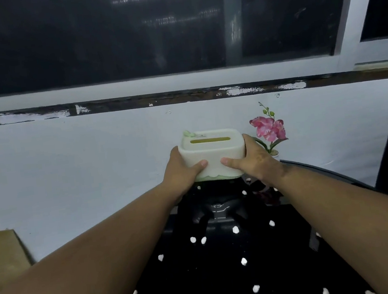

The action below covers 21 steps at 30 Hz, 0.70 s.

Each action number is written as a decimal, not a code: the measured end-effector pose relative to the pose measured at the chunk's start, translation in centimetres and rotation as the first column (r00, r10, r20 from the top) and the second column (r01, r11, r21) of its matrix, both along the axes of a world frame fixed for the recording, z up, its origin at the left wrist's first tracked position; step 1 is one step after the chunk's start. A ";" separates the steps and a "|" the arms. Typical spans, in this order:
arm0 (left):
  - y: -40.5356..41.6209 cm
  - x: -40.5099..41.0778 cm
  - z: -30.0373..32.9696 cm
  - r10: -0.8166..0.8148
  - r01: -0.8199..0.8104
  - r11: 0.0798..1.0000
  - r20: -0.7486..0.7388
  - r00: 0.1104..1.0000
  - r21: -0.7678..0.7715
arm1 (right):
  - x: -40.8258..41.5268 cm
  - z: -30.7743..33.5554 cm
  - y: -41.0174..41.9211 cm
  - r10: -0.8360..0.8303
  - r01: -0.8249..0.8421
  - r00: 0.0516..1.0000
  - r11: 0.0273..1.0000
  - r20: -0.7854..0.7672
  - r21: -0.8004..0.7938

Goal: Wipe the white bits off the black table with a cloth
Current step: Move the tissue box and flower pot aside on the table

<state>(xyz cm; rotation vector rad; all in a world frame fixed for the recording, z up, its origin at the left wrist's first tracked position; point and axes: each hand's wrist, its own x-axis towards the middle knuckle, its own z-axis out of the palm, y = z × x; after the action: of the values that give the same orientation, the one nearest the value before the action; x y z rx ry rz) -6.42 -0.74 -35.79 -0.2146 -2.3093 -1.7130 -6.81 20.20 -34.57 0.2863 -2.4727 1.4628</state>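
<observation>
Holding a white box (211,154) between both hands, left hand (183,170) and right hand (253,161) each closing their grip on a side, probably lifting it clear for wiping; white bits (243,261) are lying scattered across the black tabletop (204,280) below, beside a flower (269,129), and no cloth is showing
</observation>
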 end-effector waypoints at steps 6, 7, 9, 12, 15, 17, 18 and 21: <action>0.7 -3.3 -0.8 0.026 -0.026 1.000 0.023 0.999 0.011 | -3.4 -0.7 0.4 -0.030 0.030 1.000 0.999 -0.006 0.017; 0.8 -3.8 -0.8 0.022 -0.022 1.000 0.025 0.999 0.011 | -4.0 -1.0 0.6 -0.038 0.038 0.999 0.999 0.001 0.015; 1.2 -4.5 -0.7 0.015 -0.015 1.000 0.036 0.999 0.007 | -4.9 -1.3 0.9 -0.058 0.058 0.998 0.998 0.014 0.010; 1.9 -5.3 -0.9 0.029 -0.026 0.999 0.060 0.998 -0.041 | -5.4 -1.8 1.4 -0.090 0.089 0.996 0.995 0.021 0.033; 2.7 -5.8 -1.5 0.059 -0.053 0.995 0.067 0.996 -0.088 | -5.4 -2.3 1.7 -0.094 0.093 0.996 0.994 0.011 0.061; 3.1 -5.8 -1.7 0.073 -0.067 0.993 0.064 0.995 -0.095 | -5.4 -2.5 1.8 -0.098 0.097 0.995 0.992 0.002 0.083; 3.2 -5.8 -1.7 0.077 -0.070 0.993 0.066 0.995 -0.098 | -5.4 -2.5 1.8 -0.100 0.099 0.995 0.991 0.003 0.091; 3.2 -5.6 -1.9 0.071 -0.064 0.993 0.061 0.996 -0.103 | -5.5 -2.6 1.8 -0.098 0.097 0.995 0.989 0.008 0.112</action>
<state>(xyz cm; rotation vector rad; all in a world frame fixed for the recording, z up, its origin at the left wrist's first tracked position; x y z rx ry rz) -12.04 2.43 -37.70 -0.0999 -2.4238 -1.5953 -12.29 22.03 -37.14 0.1741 -2.5453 1.2944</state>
